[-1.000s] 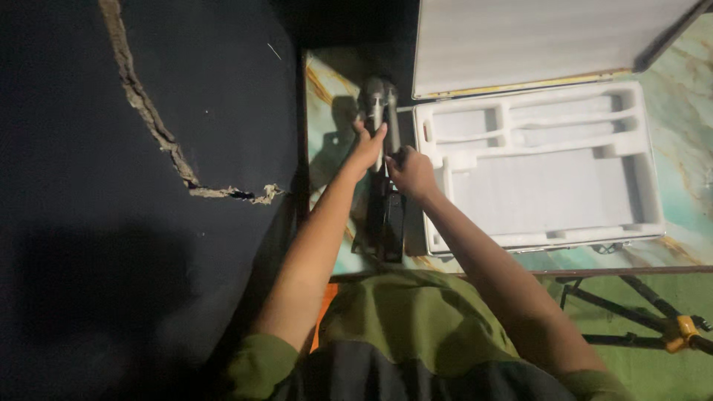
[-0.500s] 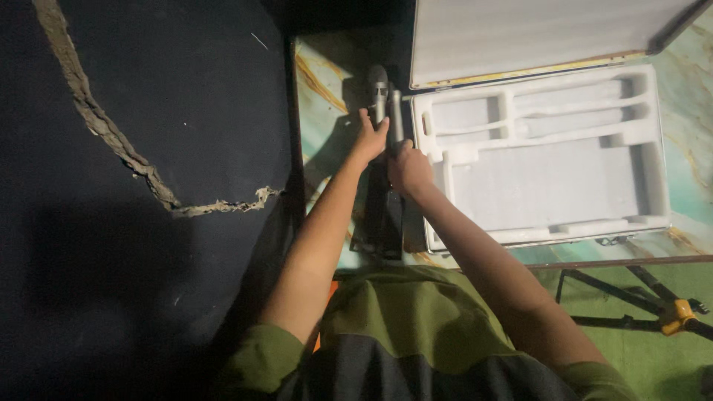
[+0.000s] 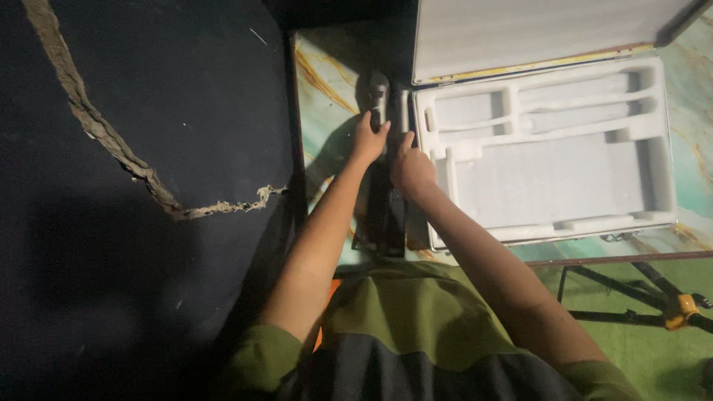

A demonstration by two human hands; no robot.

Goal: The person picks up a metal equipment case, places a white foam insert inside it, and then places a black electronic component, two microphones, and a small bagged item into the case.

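Observation:
My left hand [image 3: 369, 138] is closed around the handle of a dark microphone [image 3: 379, 90] with a grey mesh head, which lies on the marbled floor. Beside it on the right lies a second dark microphone [image 3: 403, 111]. My right hand [image 3: 412, 169] grips its lower part, with the forefinger stretched along the body. Both microphones lie just left of an open case [image 3: 668, 215] with a white foam insert [image 3: 549, 178]. The shaped slots in the foam hold nothing. A dark flat box [image 3: 386, 219] sits under my wrists.
A black sheet [image 3: 148, 223] with a ragged torn strip [image 3: 111, 141] covers the left side. The case lid [image 3: 535, 33] stands open at the top. A black stand with an orange clamp [image 3: 679, 308] lies on a green mat at lower right.
The view has shifted a little. Both hands have stayed on the microphones and edged slightly upward along them.

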